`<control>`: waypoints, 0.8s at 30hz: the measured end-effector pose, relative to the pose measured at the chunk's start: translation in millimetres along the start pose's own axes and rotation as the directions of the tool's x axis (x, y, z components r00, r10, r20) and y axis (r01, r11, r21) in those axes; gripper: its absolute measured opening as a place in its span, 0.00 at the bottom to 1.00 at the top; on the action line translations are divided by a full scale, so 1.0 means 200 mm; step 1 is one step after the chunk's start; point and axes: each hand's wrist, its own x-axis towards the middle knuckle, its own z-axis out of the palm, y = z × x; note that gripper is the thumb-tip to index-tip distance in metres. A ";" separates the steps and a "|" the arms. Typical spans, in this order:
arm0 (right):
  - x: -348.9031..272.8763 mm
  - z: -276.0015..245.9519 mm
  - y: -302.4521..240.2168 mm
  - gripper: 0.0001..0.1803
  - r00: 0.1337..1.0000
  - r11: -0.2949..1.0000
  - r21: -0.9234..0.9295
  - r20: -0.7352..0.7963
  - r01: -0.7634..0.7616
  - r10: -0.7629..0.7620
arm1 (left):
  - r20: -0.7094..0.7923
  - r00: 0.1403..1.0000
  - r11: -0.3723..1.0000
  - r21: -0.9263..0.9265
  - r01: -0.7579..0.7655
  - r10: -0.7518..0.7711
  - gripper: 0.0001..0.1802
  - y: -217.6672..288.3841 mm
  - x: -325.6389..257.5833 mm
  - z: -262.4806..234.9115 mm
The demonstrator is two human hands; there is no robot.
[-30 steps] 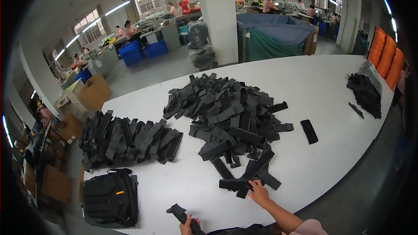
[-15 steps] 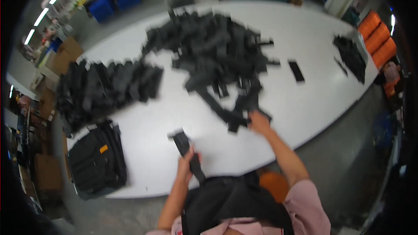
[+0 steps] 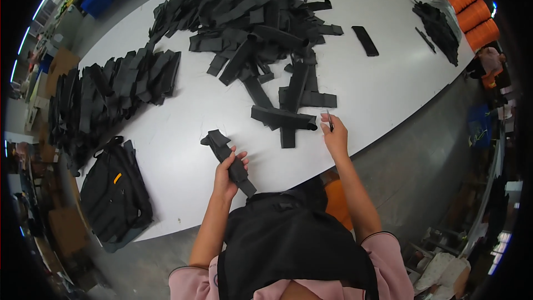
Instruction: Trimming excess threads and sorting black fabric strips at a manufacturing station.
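My left hand (image 3: 227,173) grips a black folded strap piece (image 3: 229,156) that reaches from the table's near edge onto the white table (image 3: 177,150). My right hand (image 3: 334,135) pinches a small thin dark tool (image 3: 328,120) beside a black strap piece (image 3: 282,118) lying at the near end of a big heap of black strap pieces (image 3: 250,16). A black bag (image 3: 288,233) rests against my chest below both hands.
A row of stacked black pieces (image 3: 111,91) lies on the left of the table, with a black backpack (image 3: 114,191) at its near left edge. A single flat black piece (image 3: 365,40) and a small dark pile (image 3: 438,22) lie far right. Orange thread cones (image 3: 472,11) stand beyond.
The camera has tipped down and closer to the table. My right hand has left the strap pieces and now sits just right of them. My left hand keeps its strap piece.
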 end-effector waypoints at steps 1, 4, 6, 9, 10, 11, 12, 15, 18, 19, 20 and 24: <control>-0.01 0.05 -0.07 0.14 1.000 1.000 0.005 -0.001 -0.006 0.006 | -0.007 1.000 1.000 0.015 0.013 -0.013 0.23 0.02 0.01 -0.01; 0.04 0.27 -0.24 0.10 0.949 0.973 -0.022 0.226 0.229 -0.219 | -0.004 0.997 0.997 0.017 0.077 -0.077 0.23 0.02 0.02 0.02; 0.14 0.41 -0.31 0.10 0.950 0.976 -0.015 0.233 0.217 -0.208 | 0.002 0.997 0.997 0.019 0.075 -0.075 0.23 0.02 0.04 0.06; 0.29 0.48 -0.31 0.11 0.943 0.894 -0.308 0.163 0.327 -0.289 | 0.053 0.995 0.996 0.020 0.089 -0.089 0.23 -0.01 0.08 0.11; 0.28 0.49 -0.36 0.11 0.944 0.835 -0.468 0.284 0.291 -0.170 | 0.024 0.997 0.997 0.013 0.073 -0.074 0.22 -0.01 0.08 0.08; 0.31 0.49 -0.42 0.11 0.833 0.813 -0.523 0.546 0.254 0.091 | 0.022 0.998 0.997 0.063 0.053 -0.054 0.21 0.00 0.09 -0.02; 0.31 0.54 -0.26 0.12 0.834 0.757 -0.567 0.549 0.326 0.052 | -0.016 0.999 0.998 0.047 0.051 -0.051 0.21 0.01 0.06 0.01; 0.22 0.62 -0.23 0.10 0.783 0.815 -0.368 0.601 0.447 -0.159 | -0.078 0.993 0.996 -0.031 0.083 -0.085 0.13 0.05 0.12 -0.20; 0.23 0.36 -0.41 0.10 0.848 0.909 -0.193 0.471 0.369 -0.244 | -0.009 0.996 0.995 0.057 0.085 -0.084 0.12 0.06 0.15 -0.09; 0.23 0.28 -0.50 0.10 0.862 0.927 -0.108 0.419 0.359 -0.285 | 0.054 0.995 0.994 0.072 0.083 -0.087 0.13 0.09 0.20 -0.12; 0.23 0.16 -0.60 0.10 0.877 0.922 -0.034 0.322 0.386 -0.356 | 0.069 0.994 0.990 0.121 0.077 -0.085 0.15 0.12 0.17 0.05; 0.26 -0.10 -0.74 0.08 0.950 0.883 0.433 0.156 0.179 -0.269 | 0.053 0.989 0.909 0.391 -0.146 0.136 0.23 0.19 0.11 0.40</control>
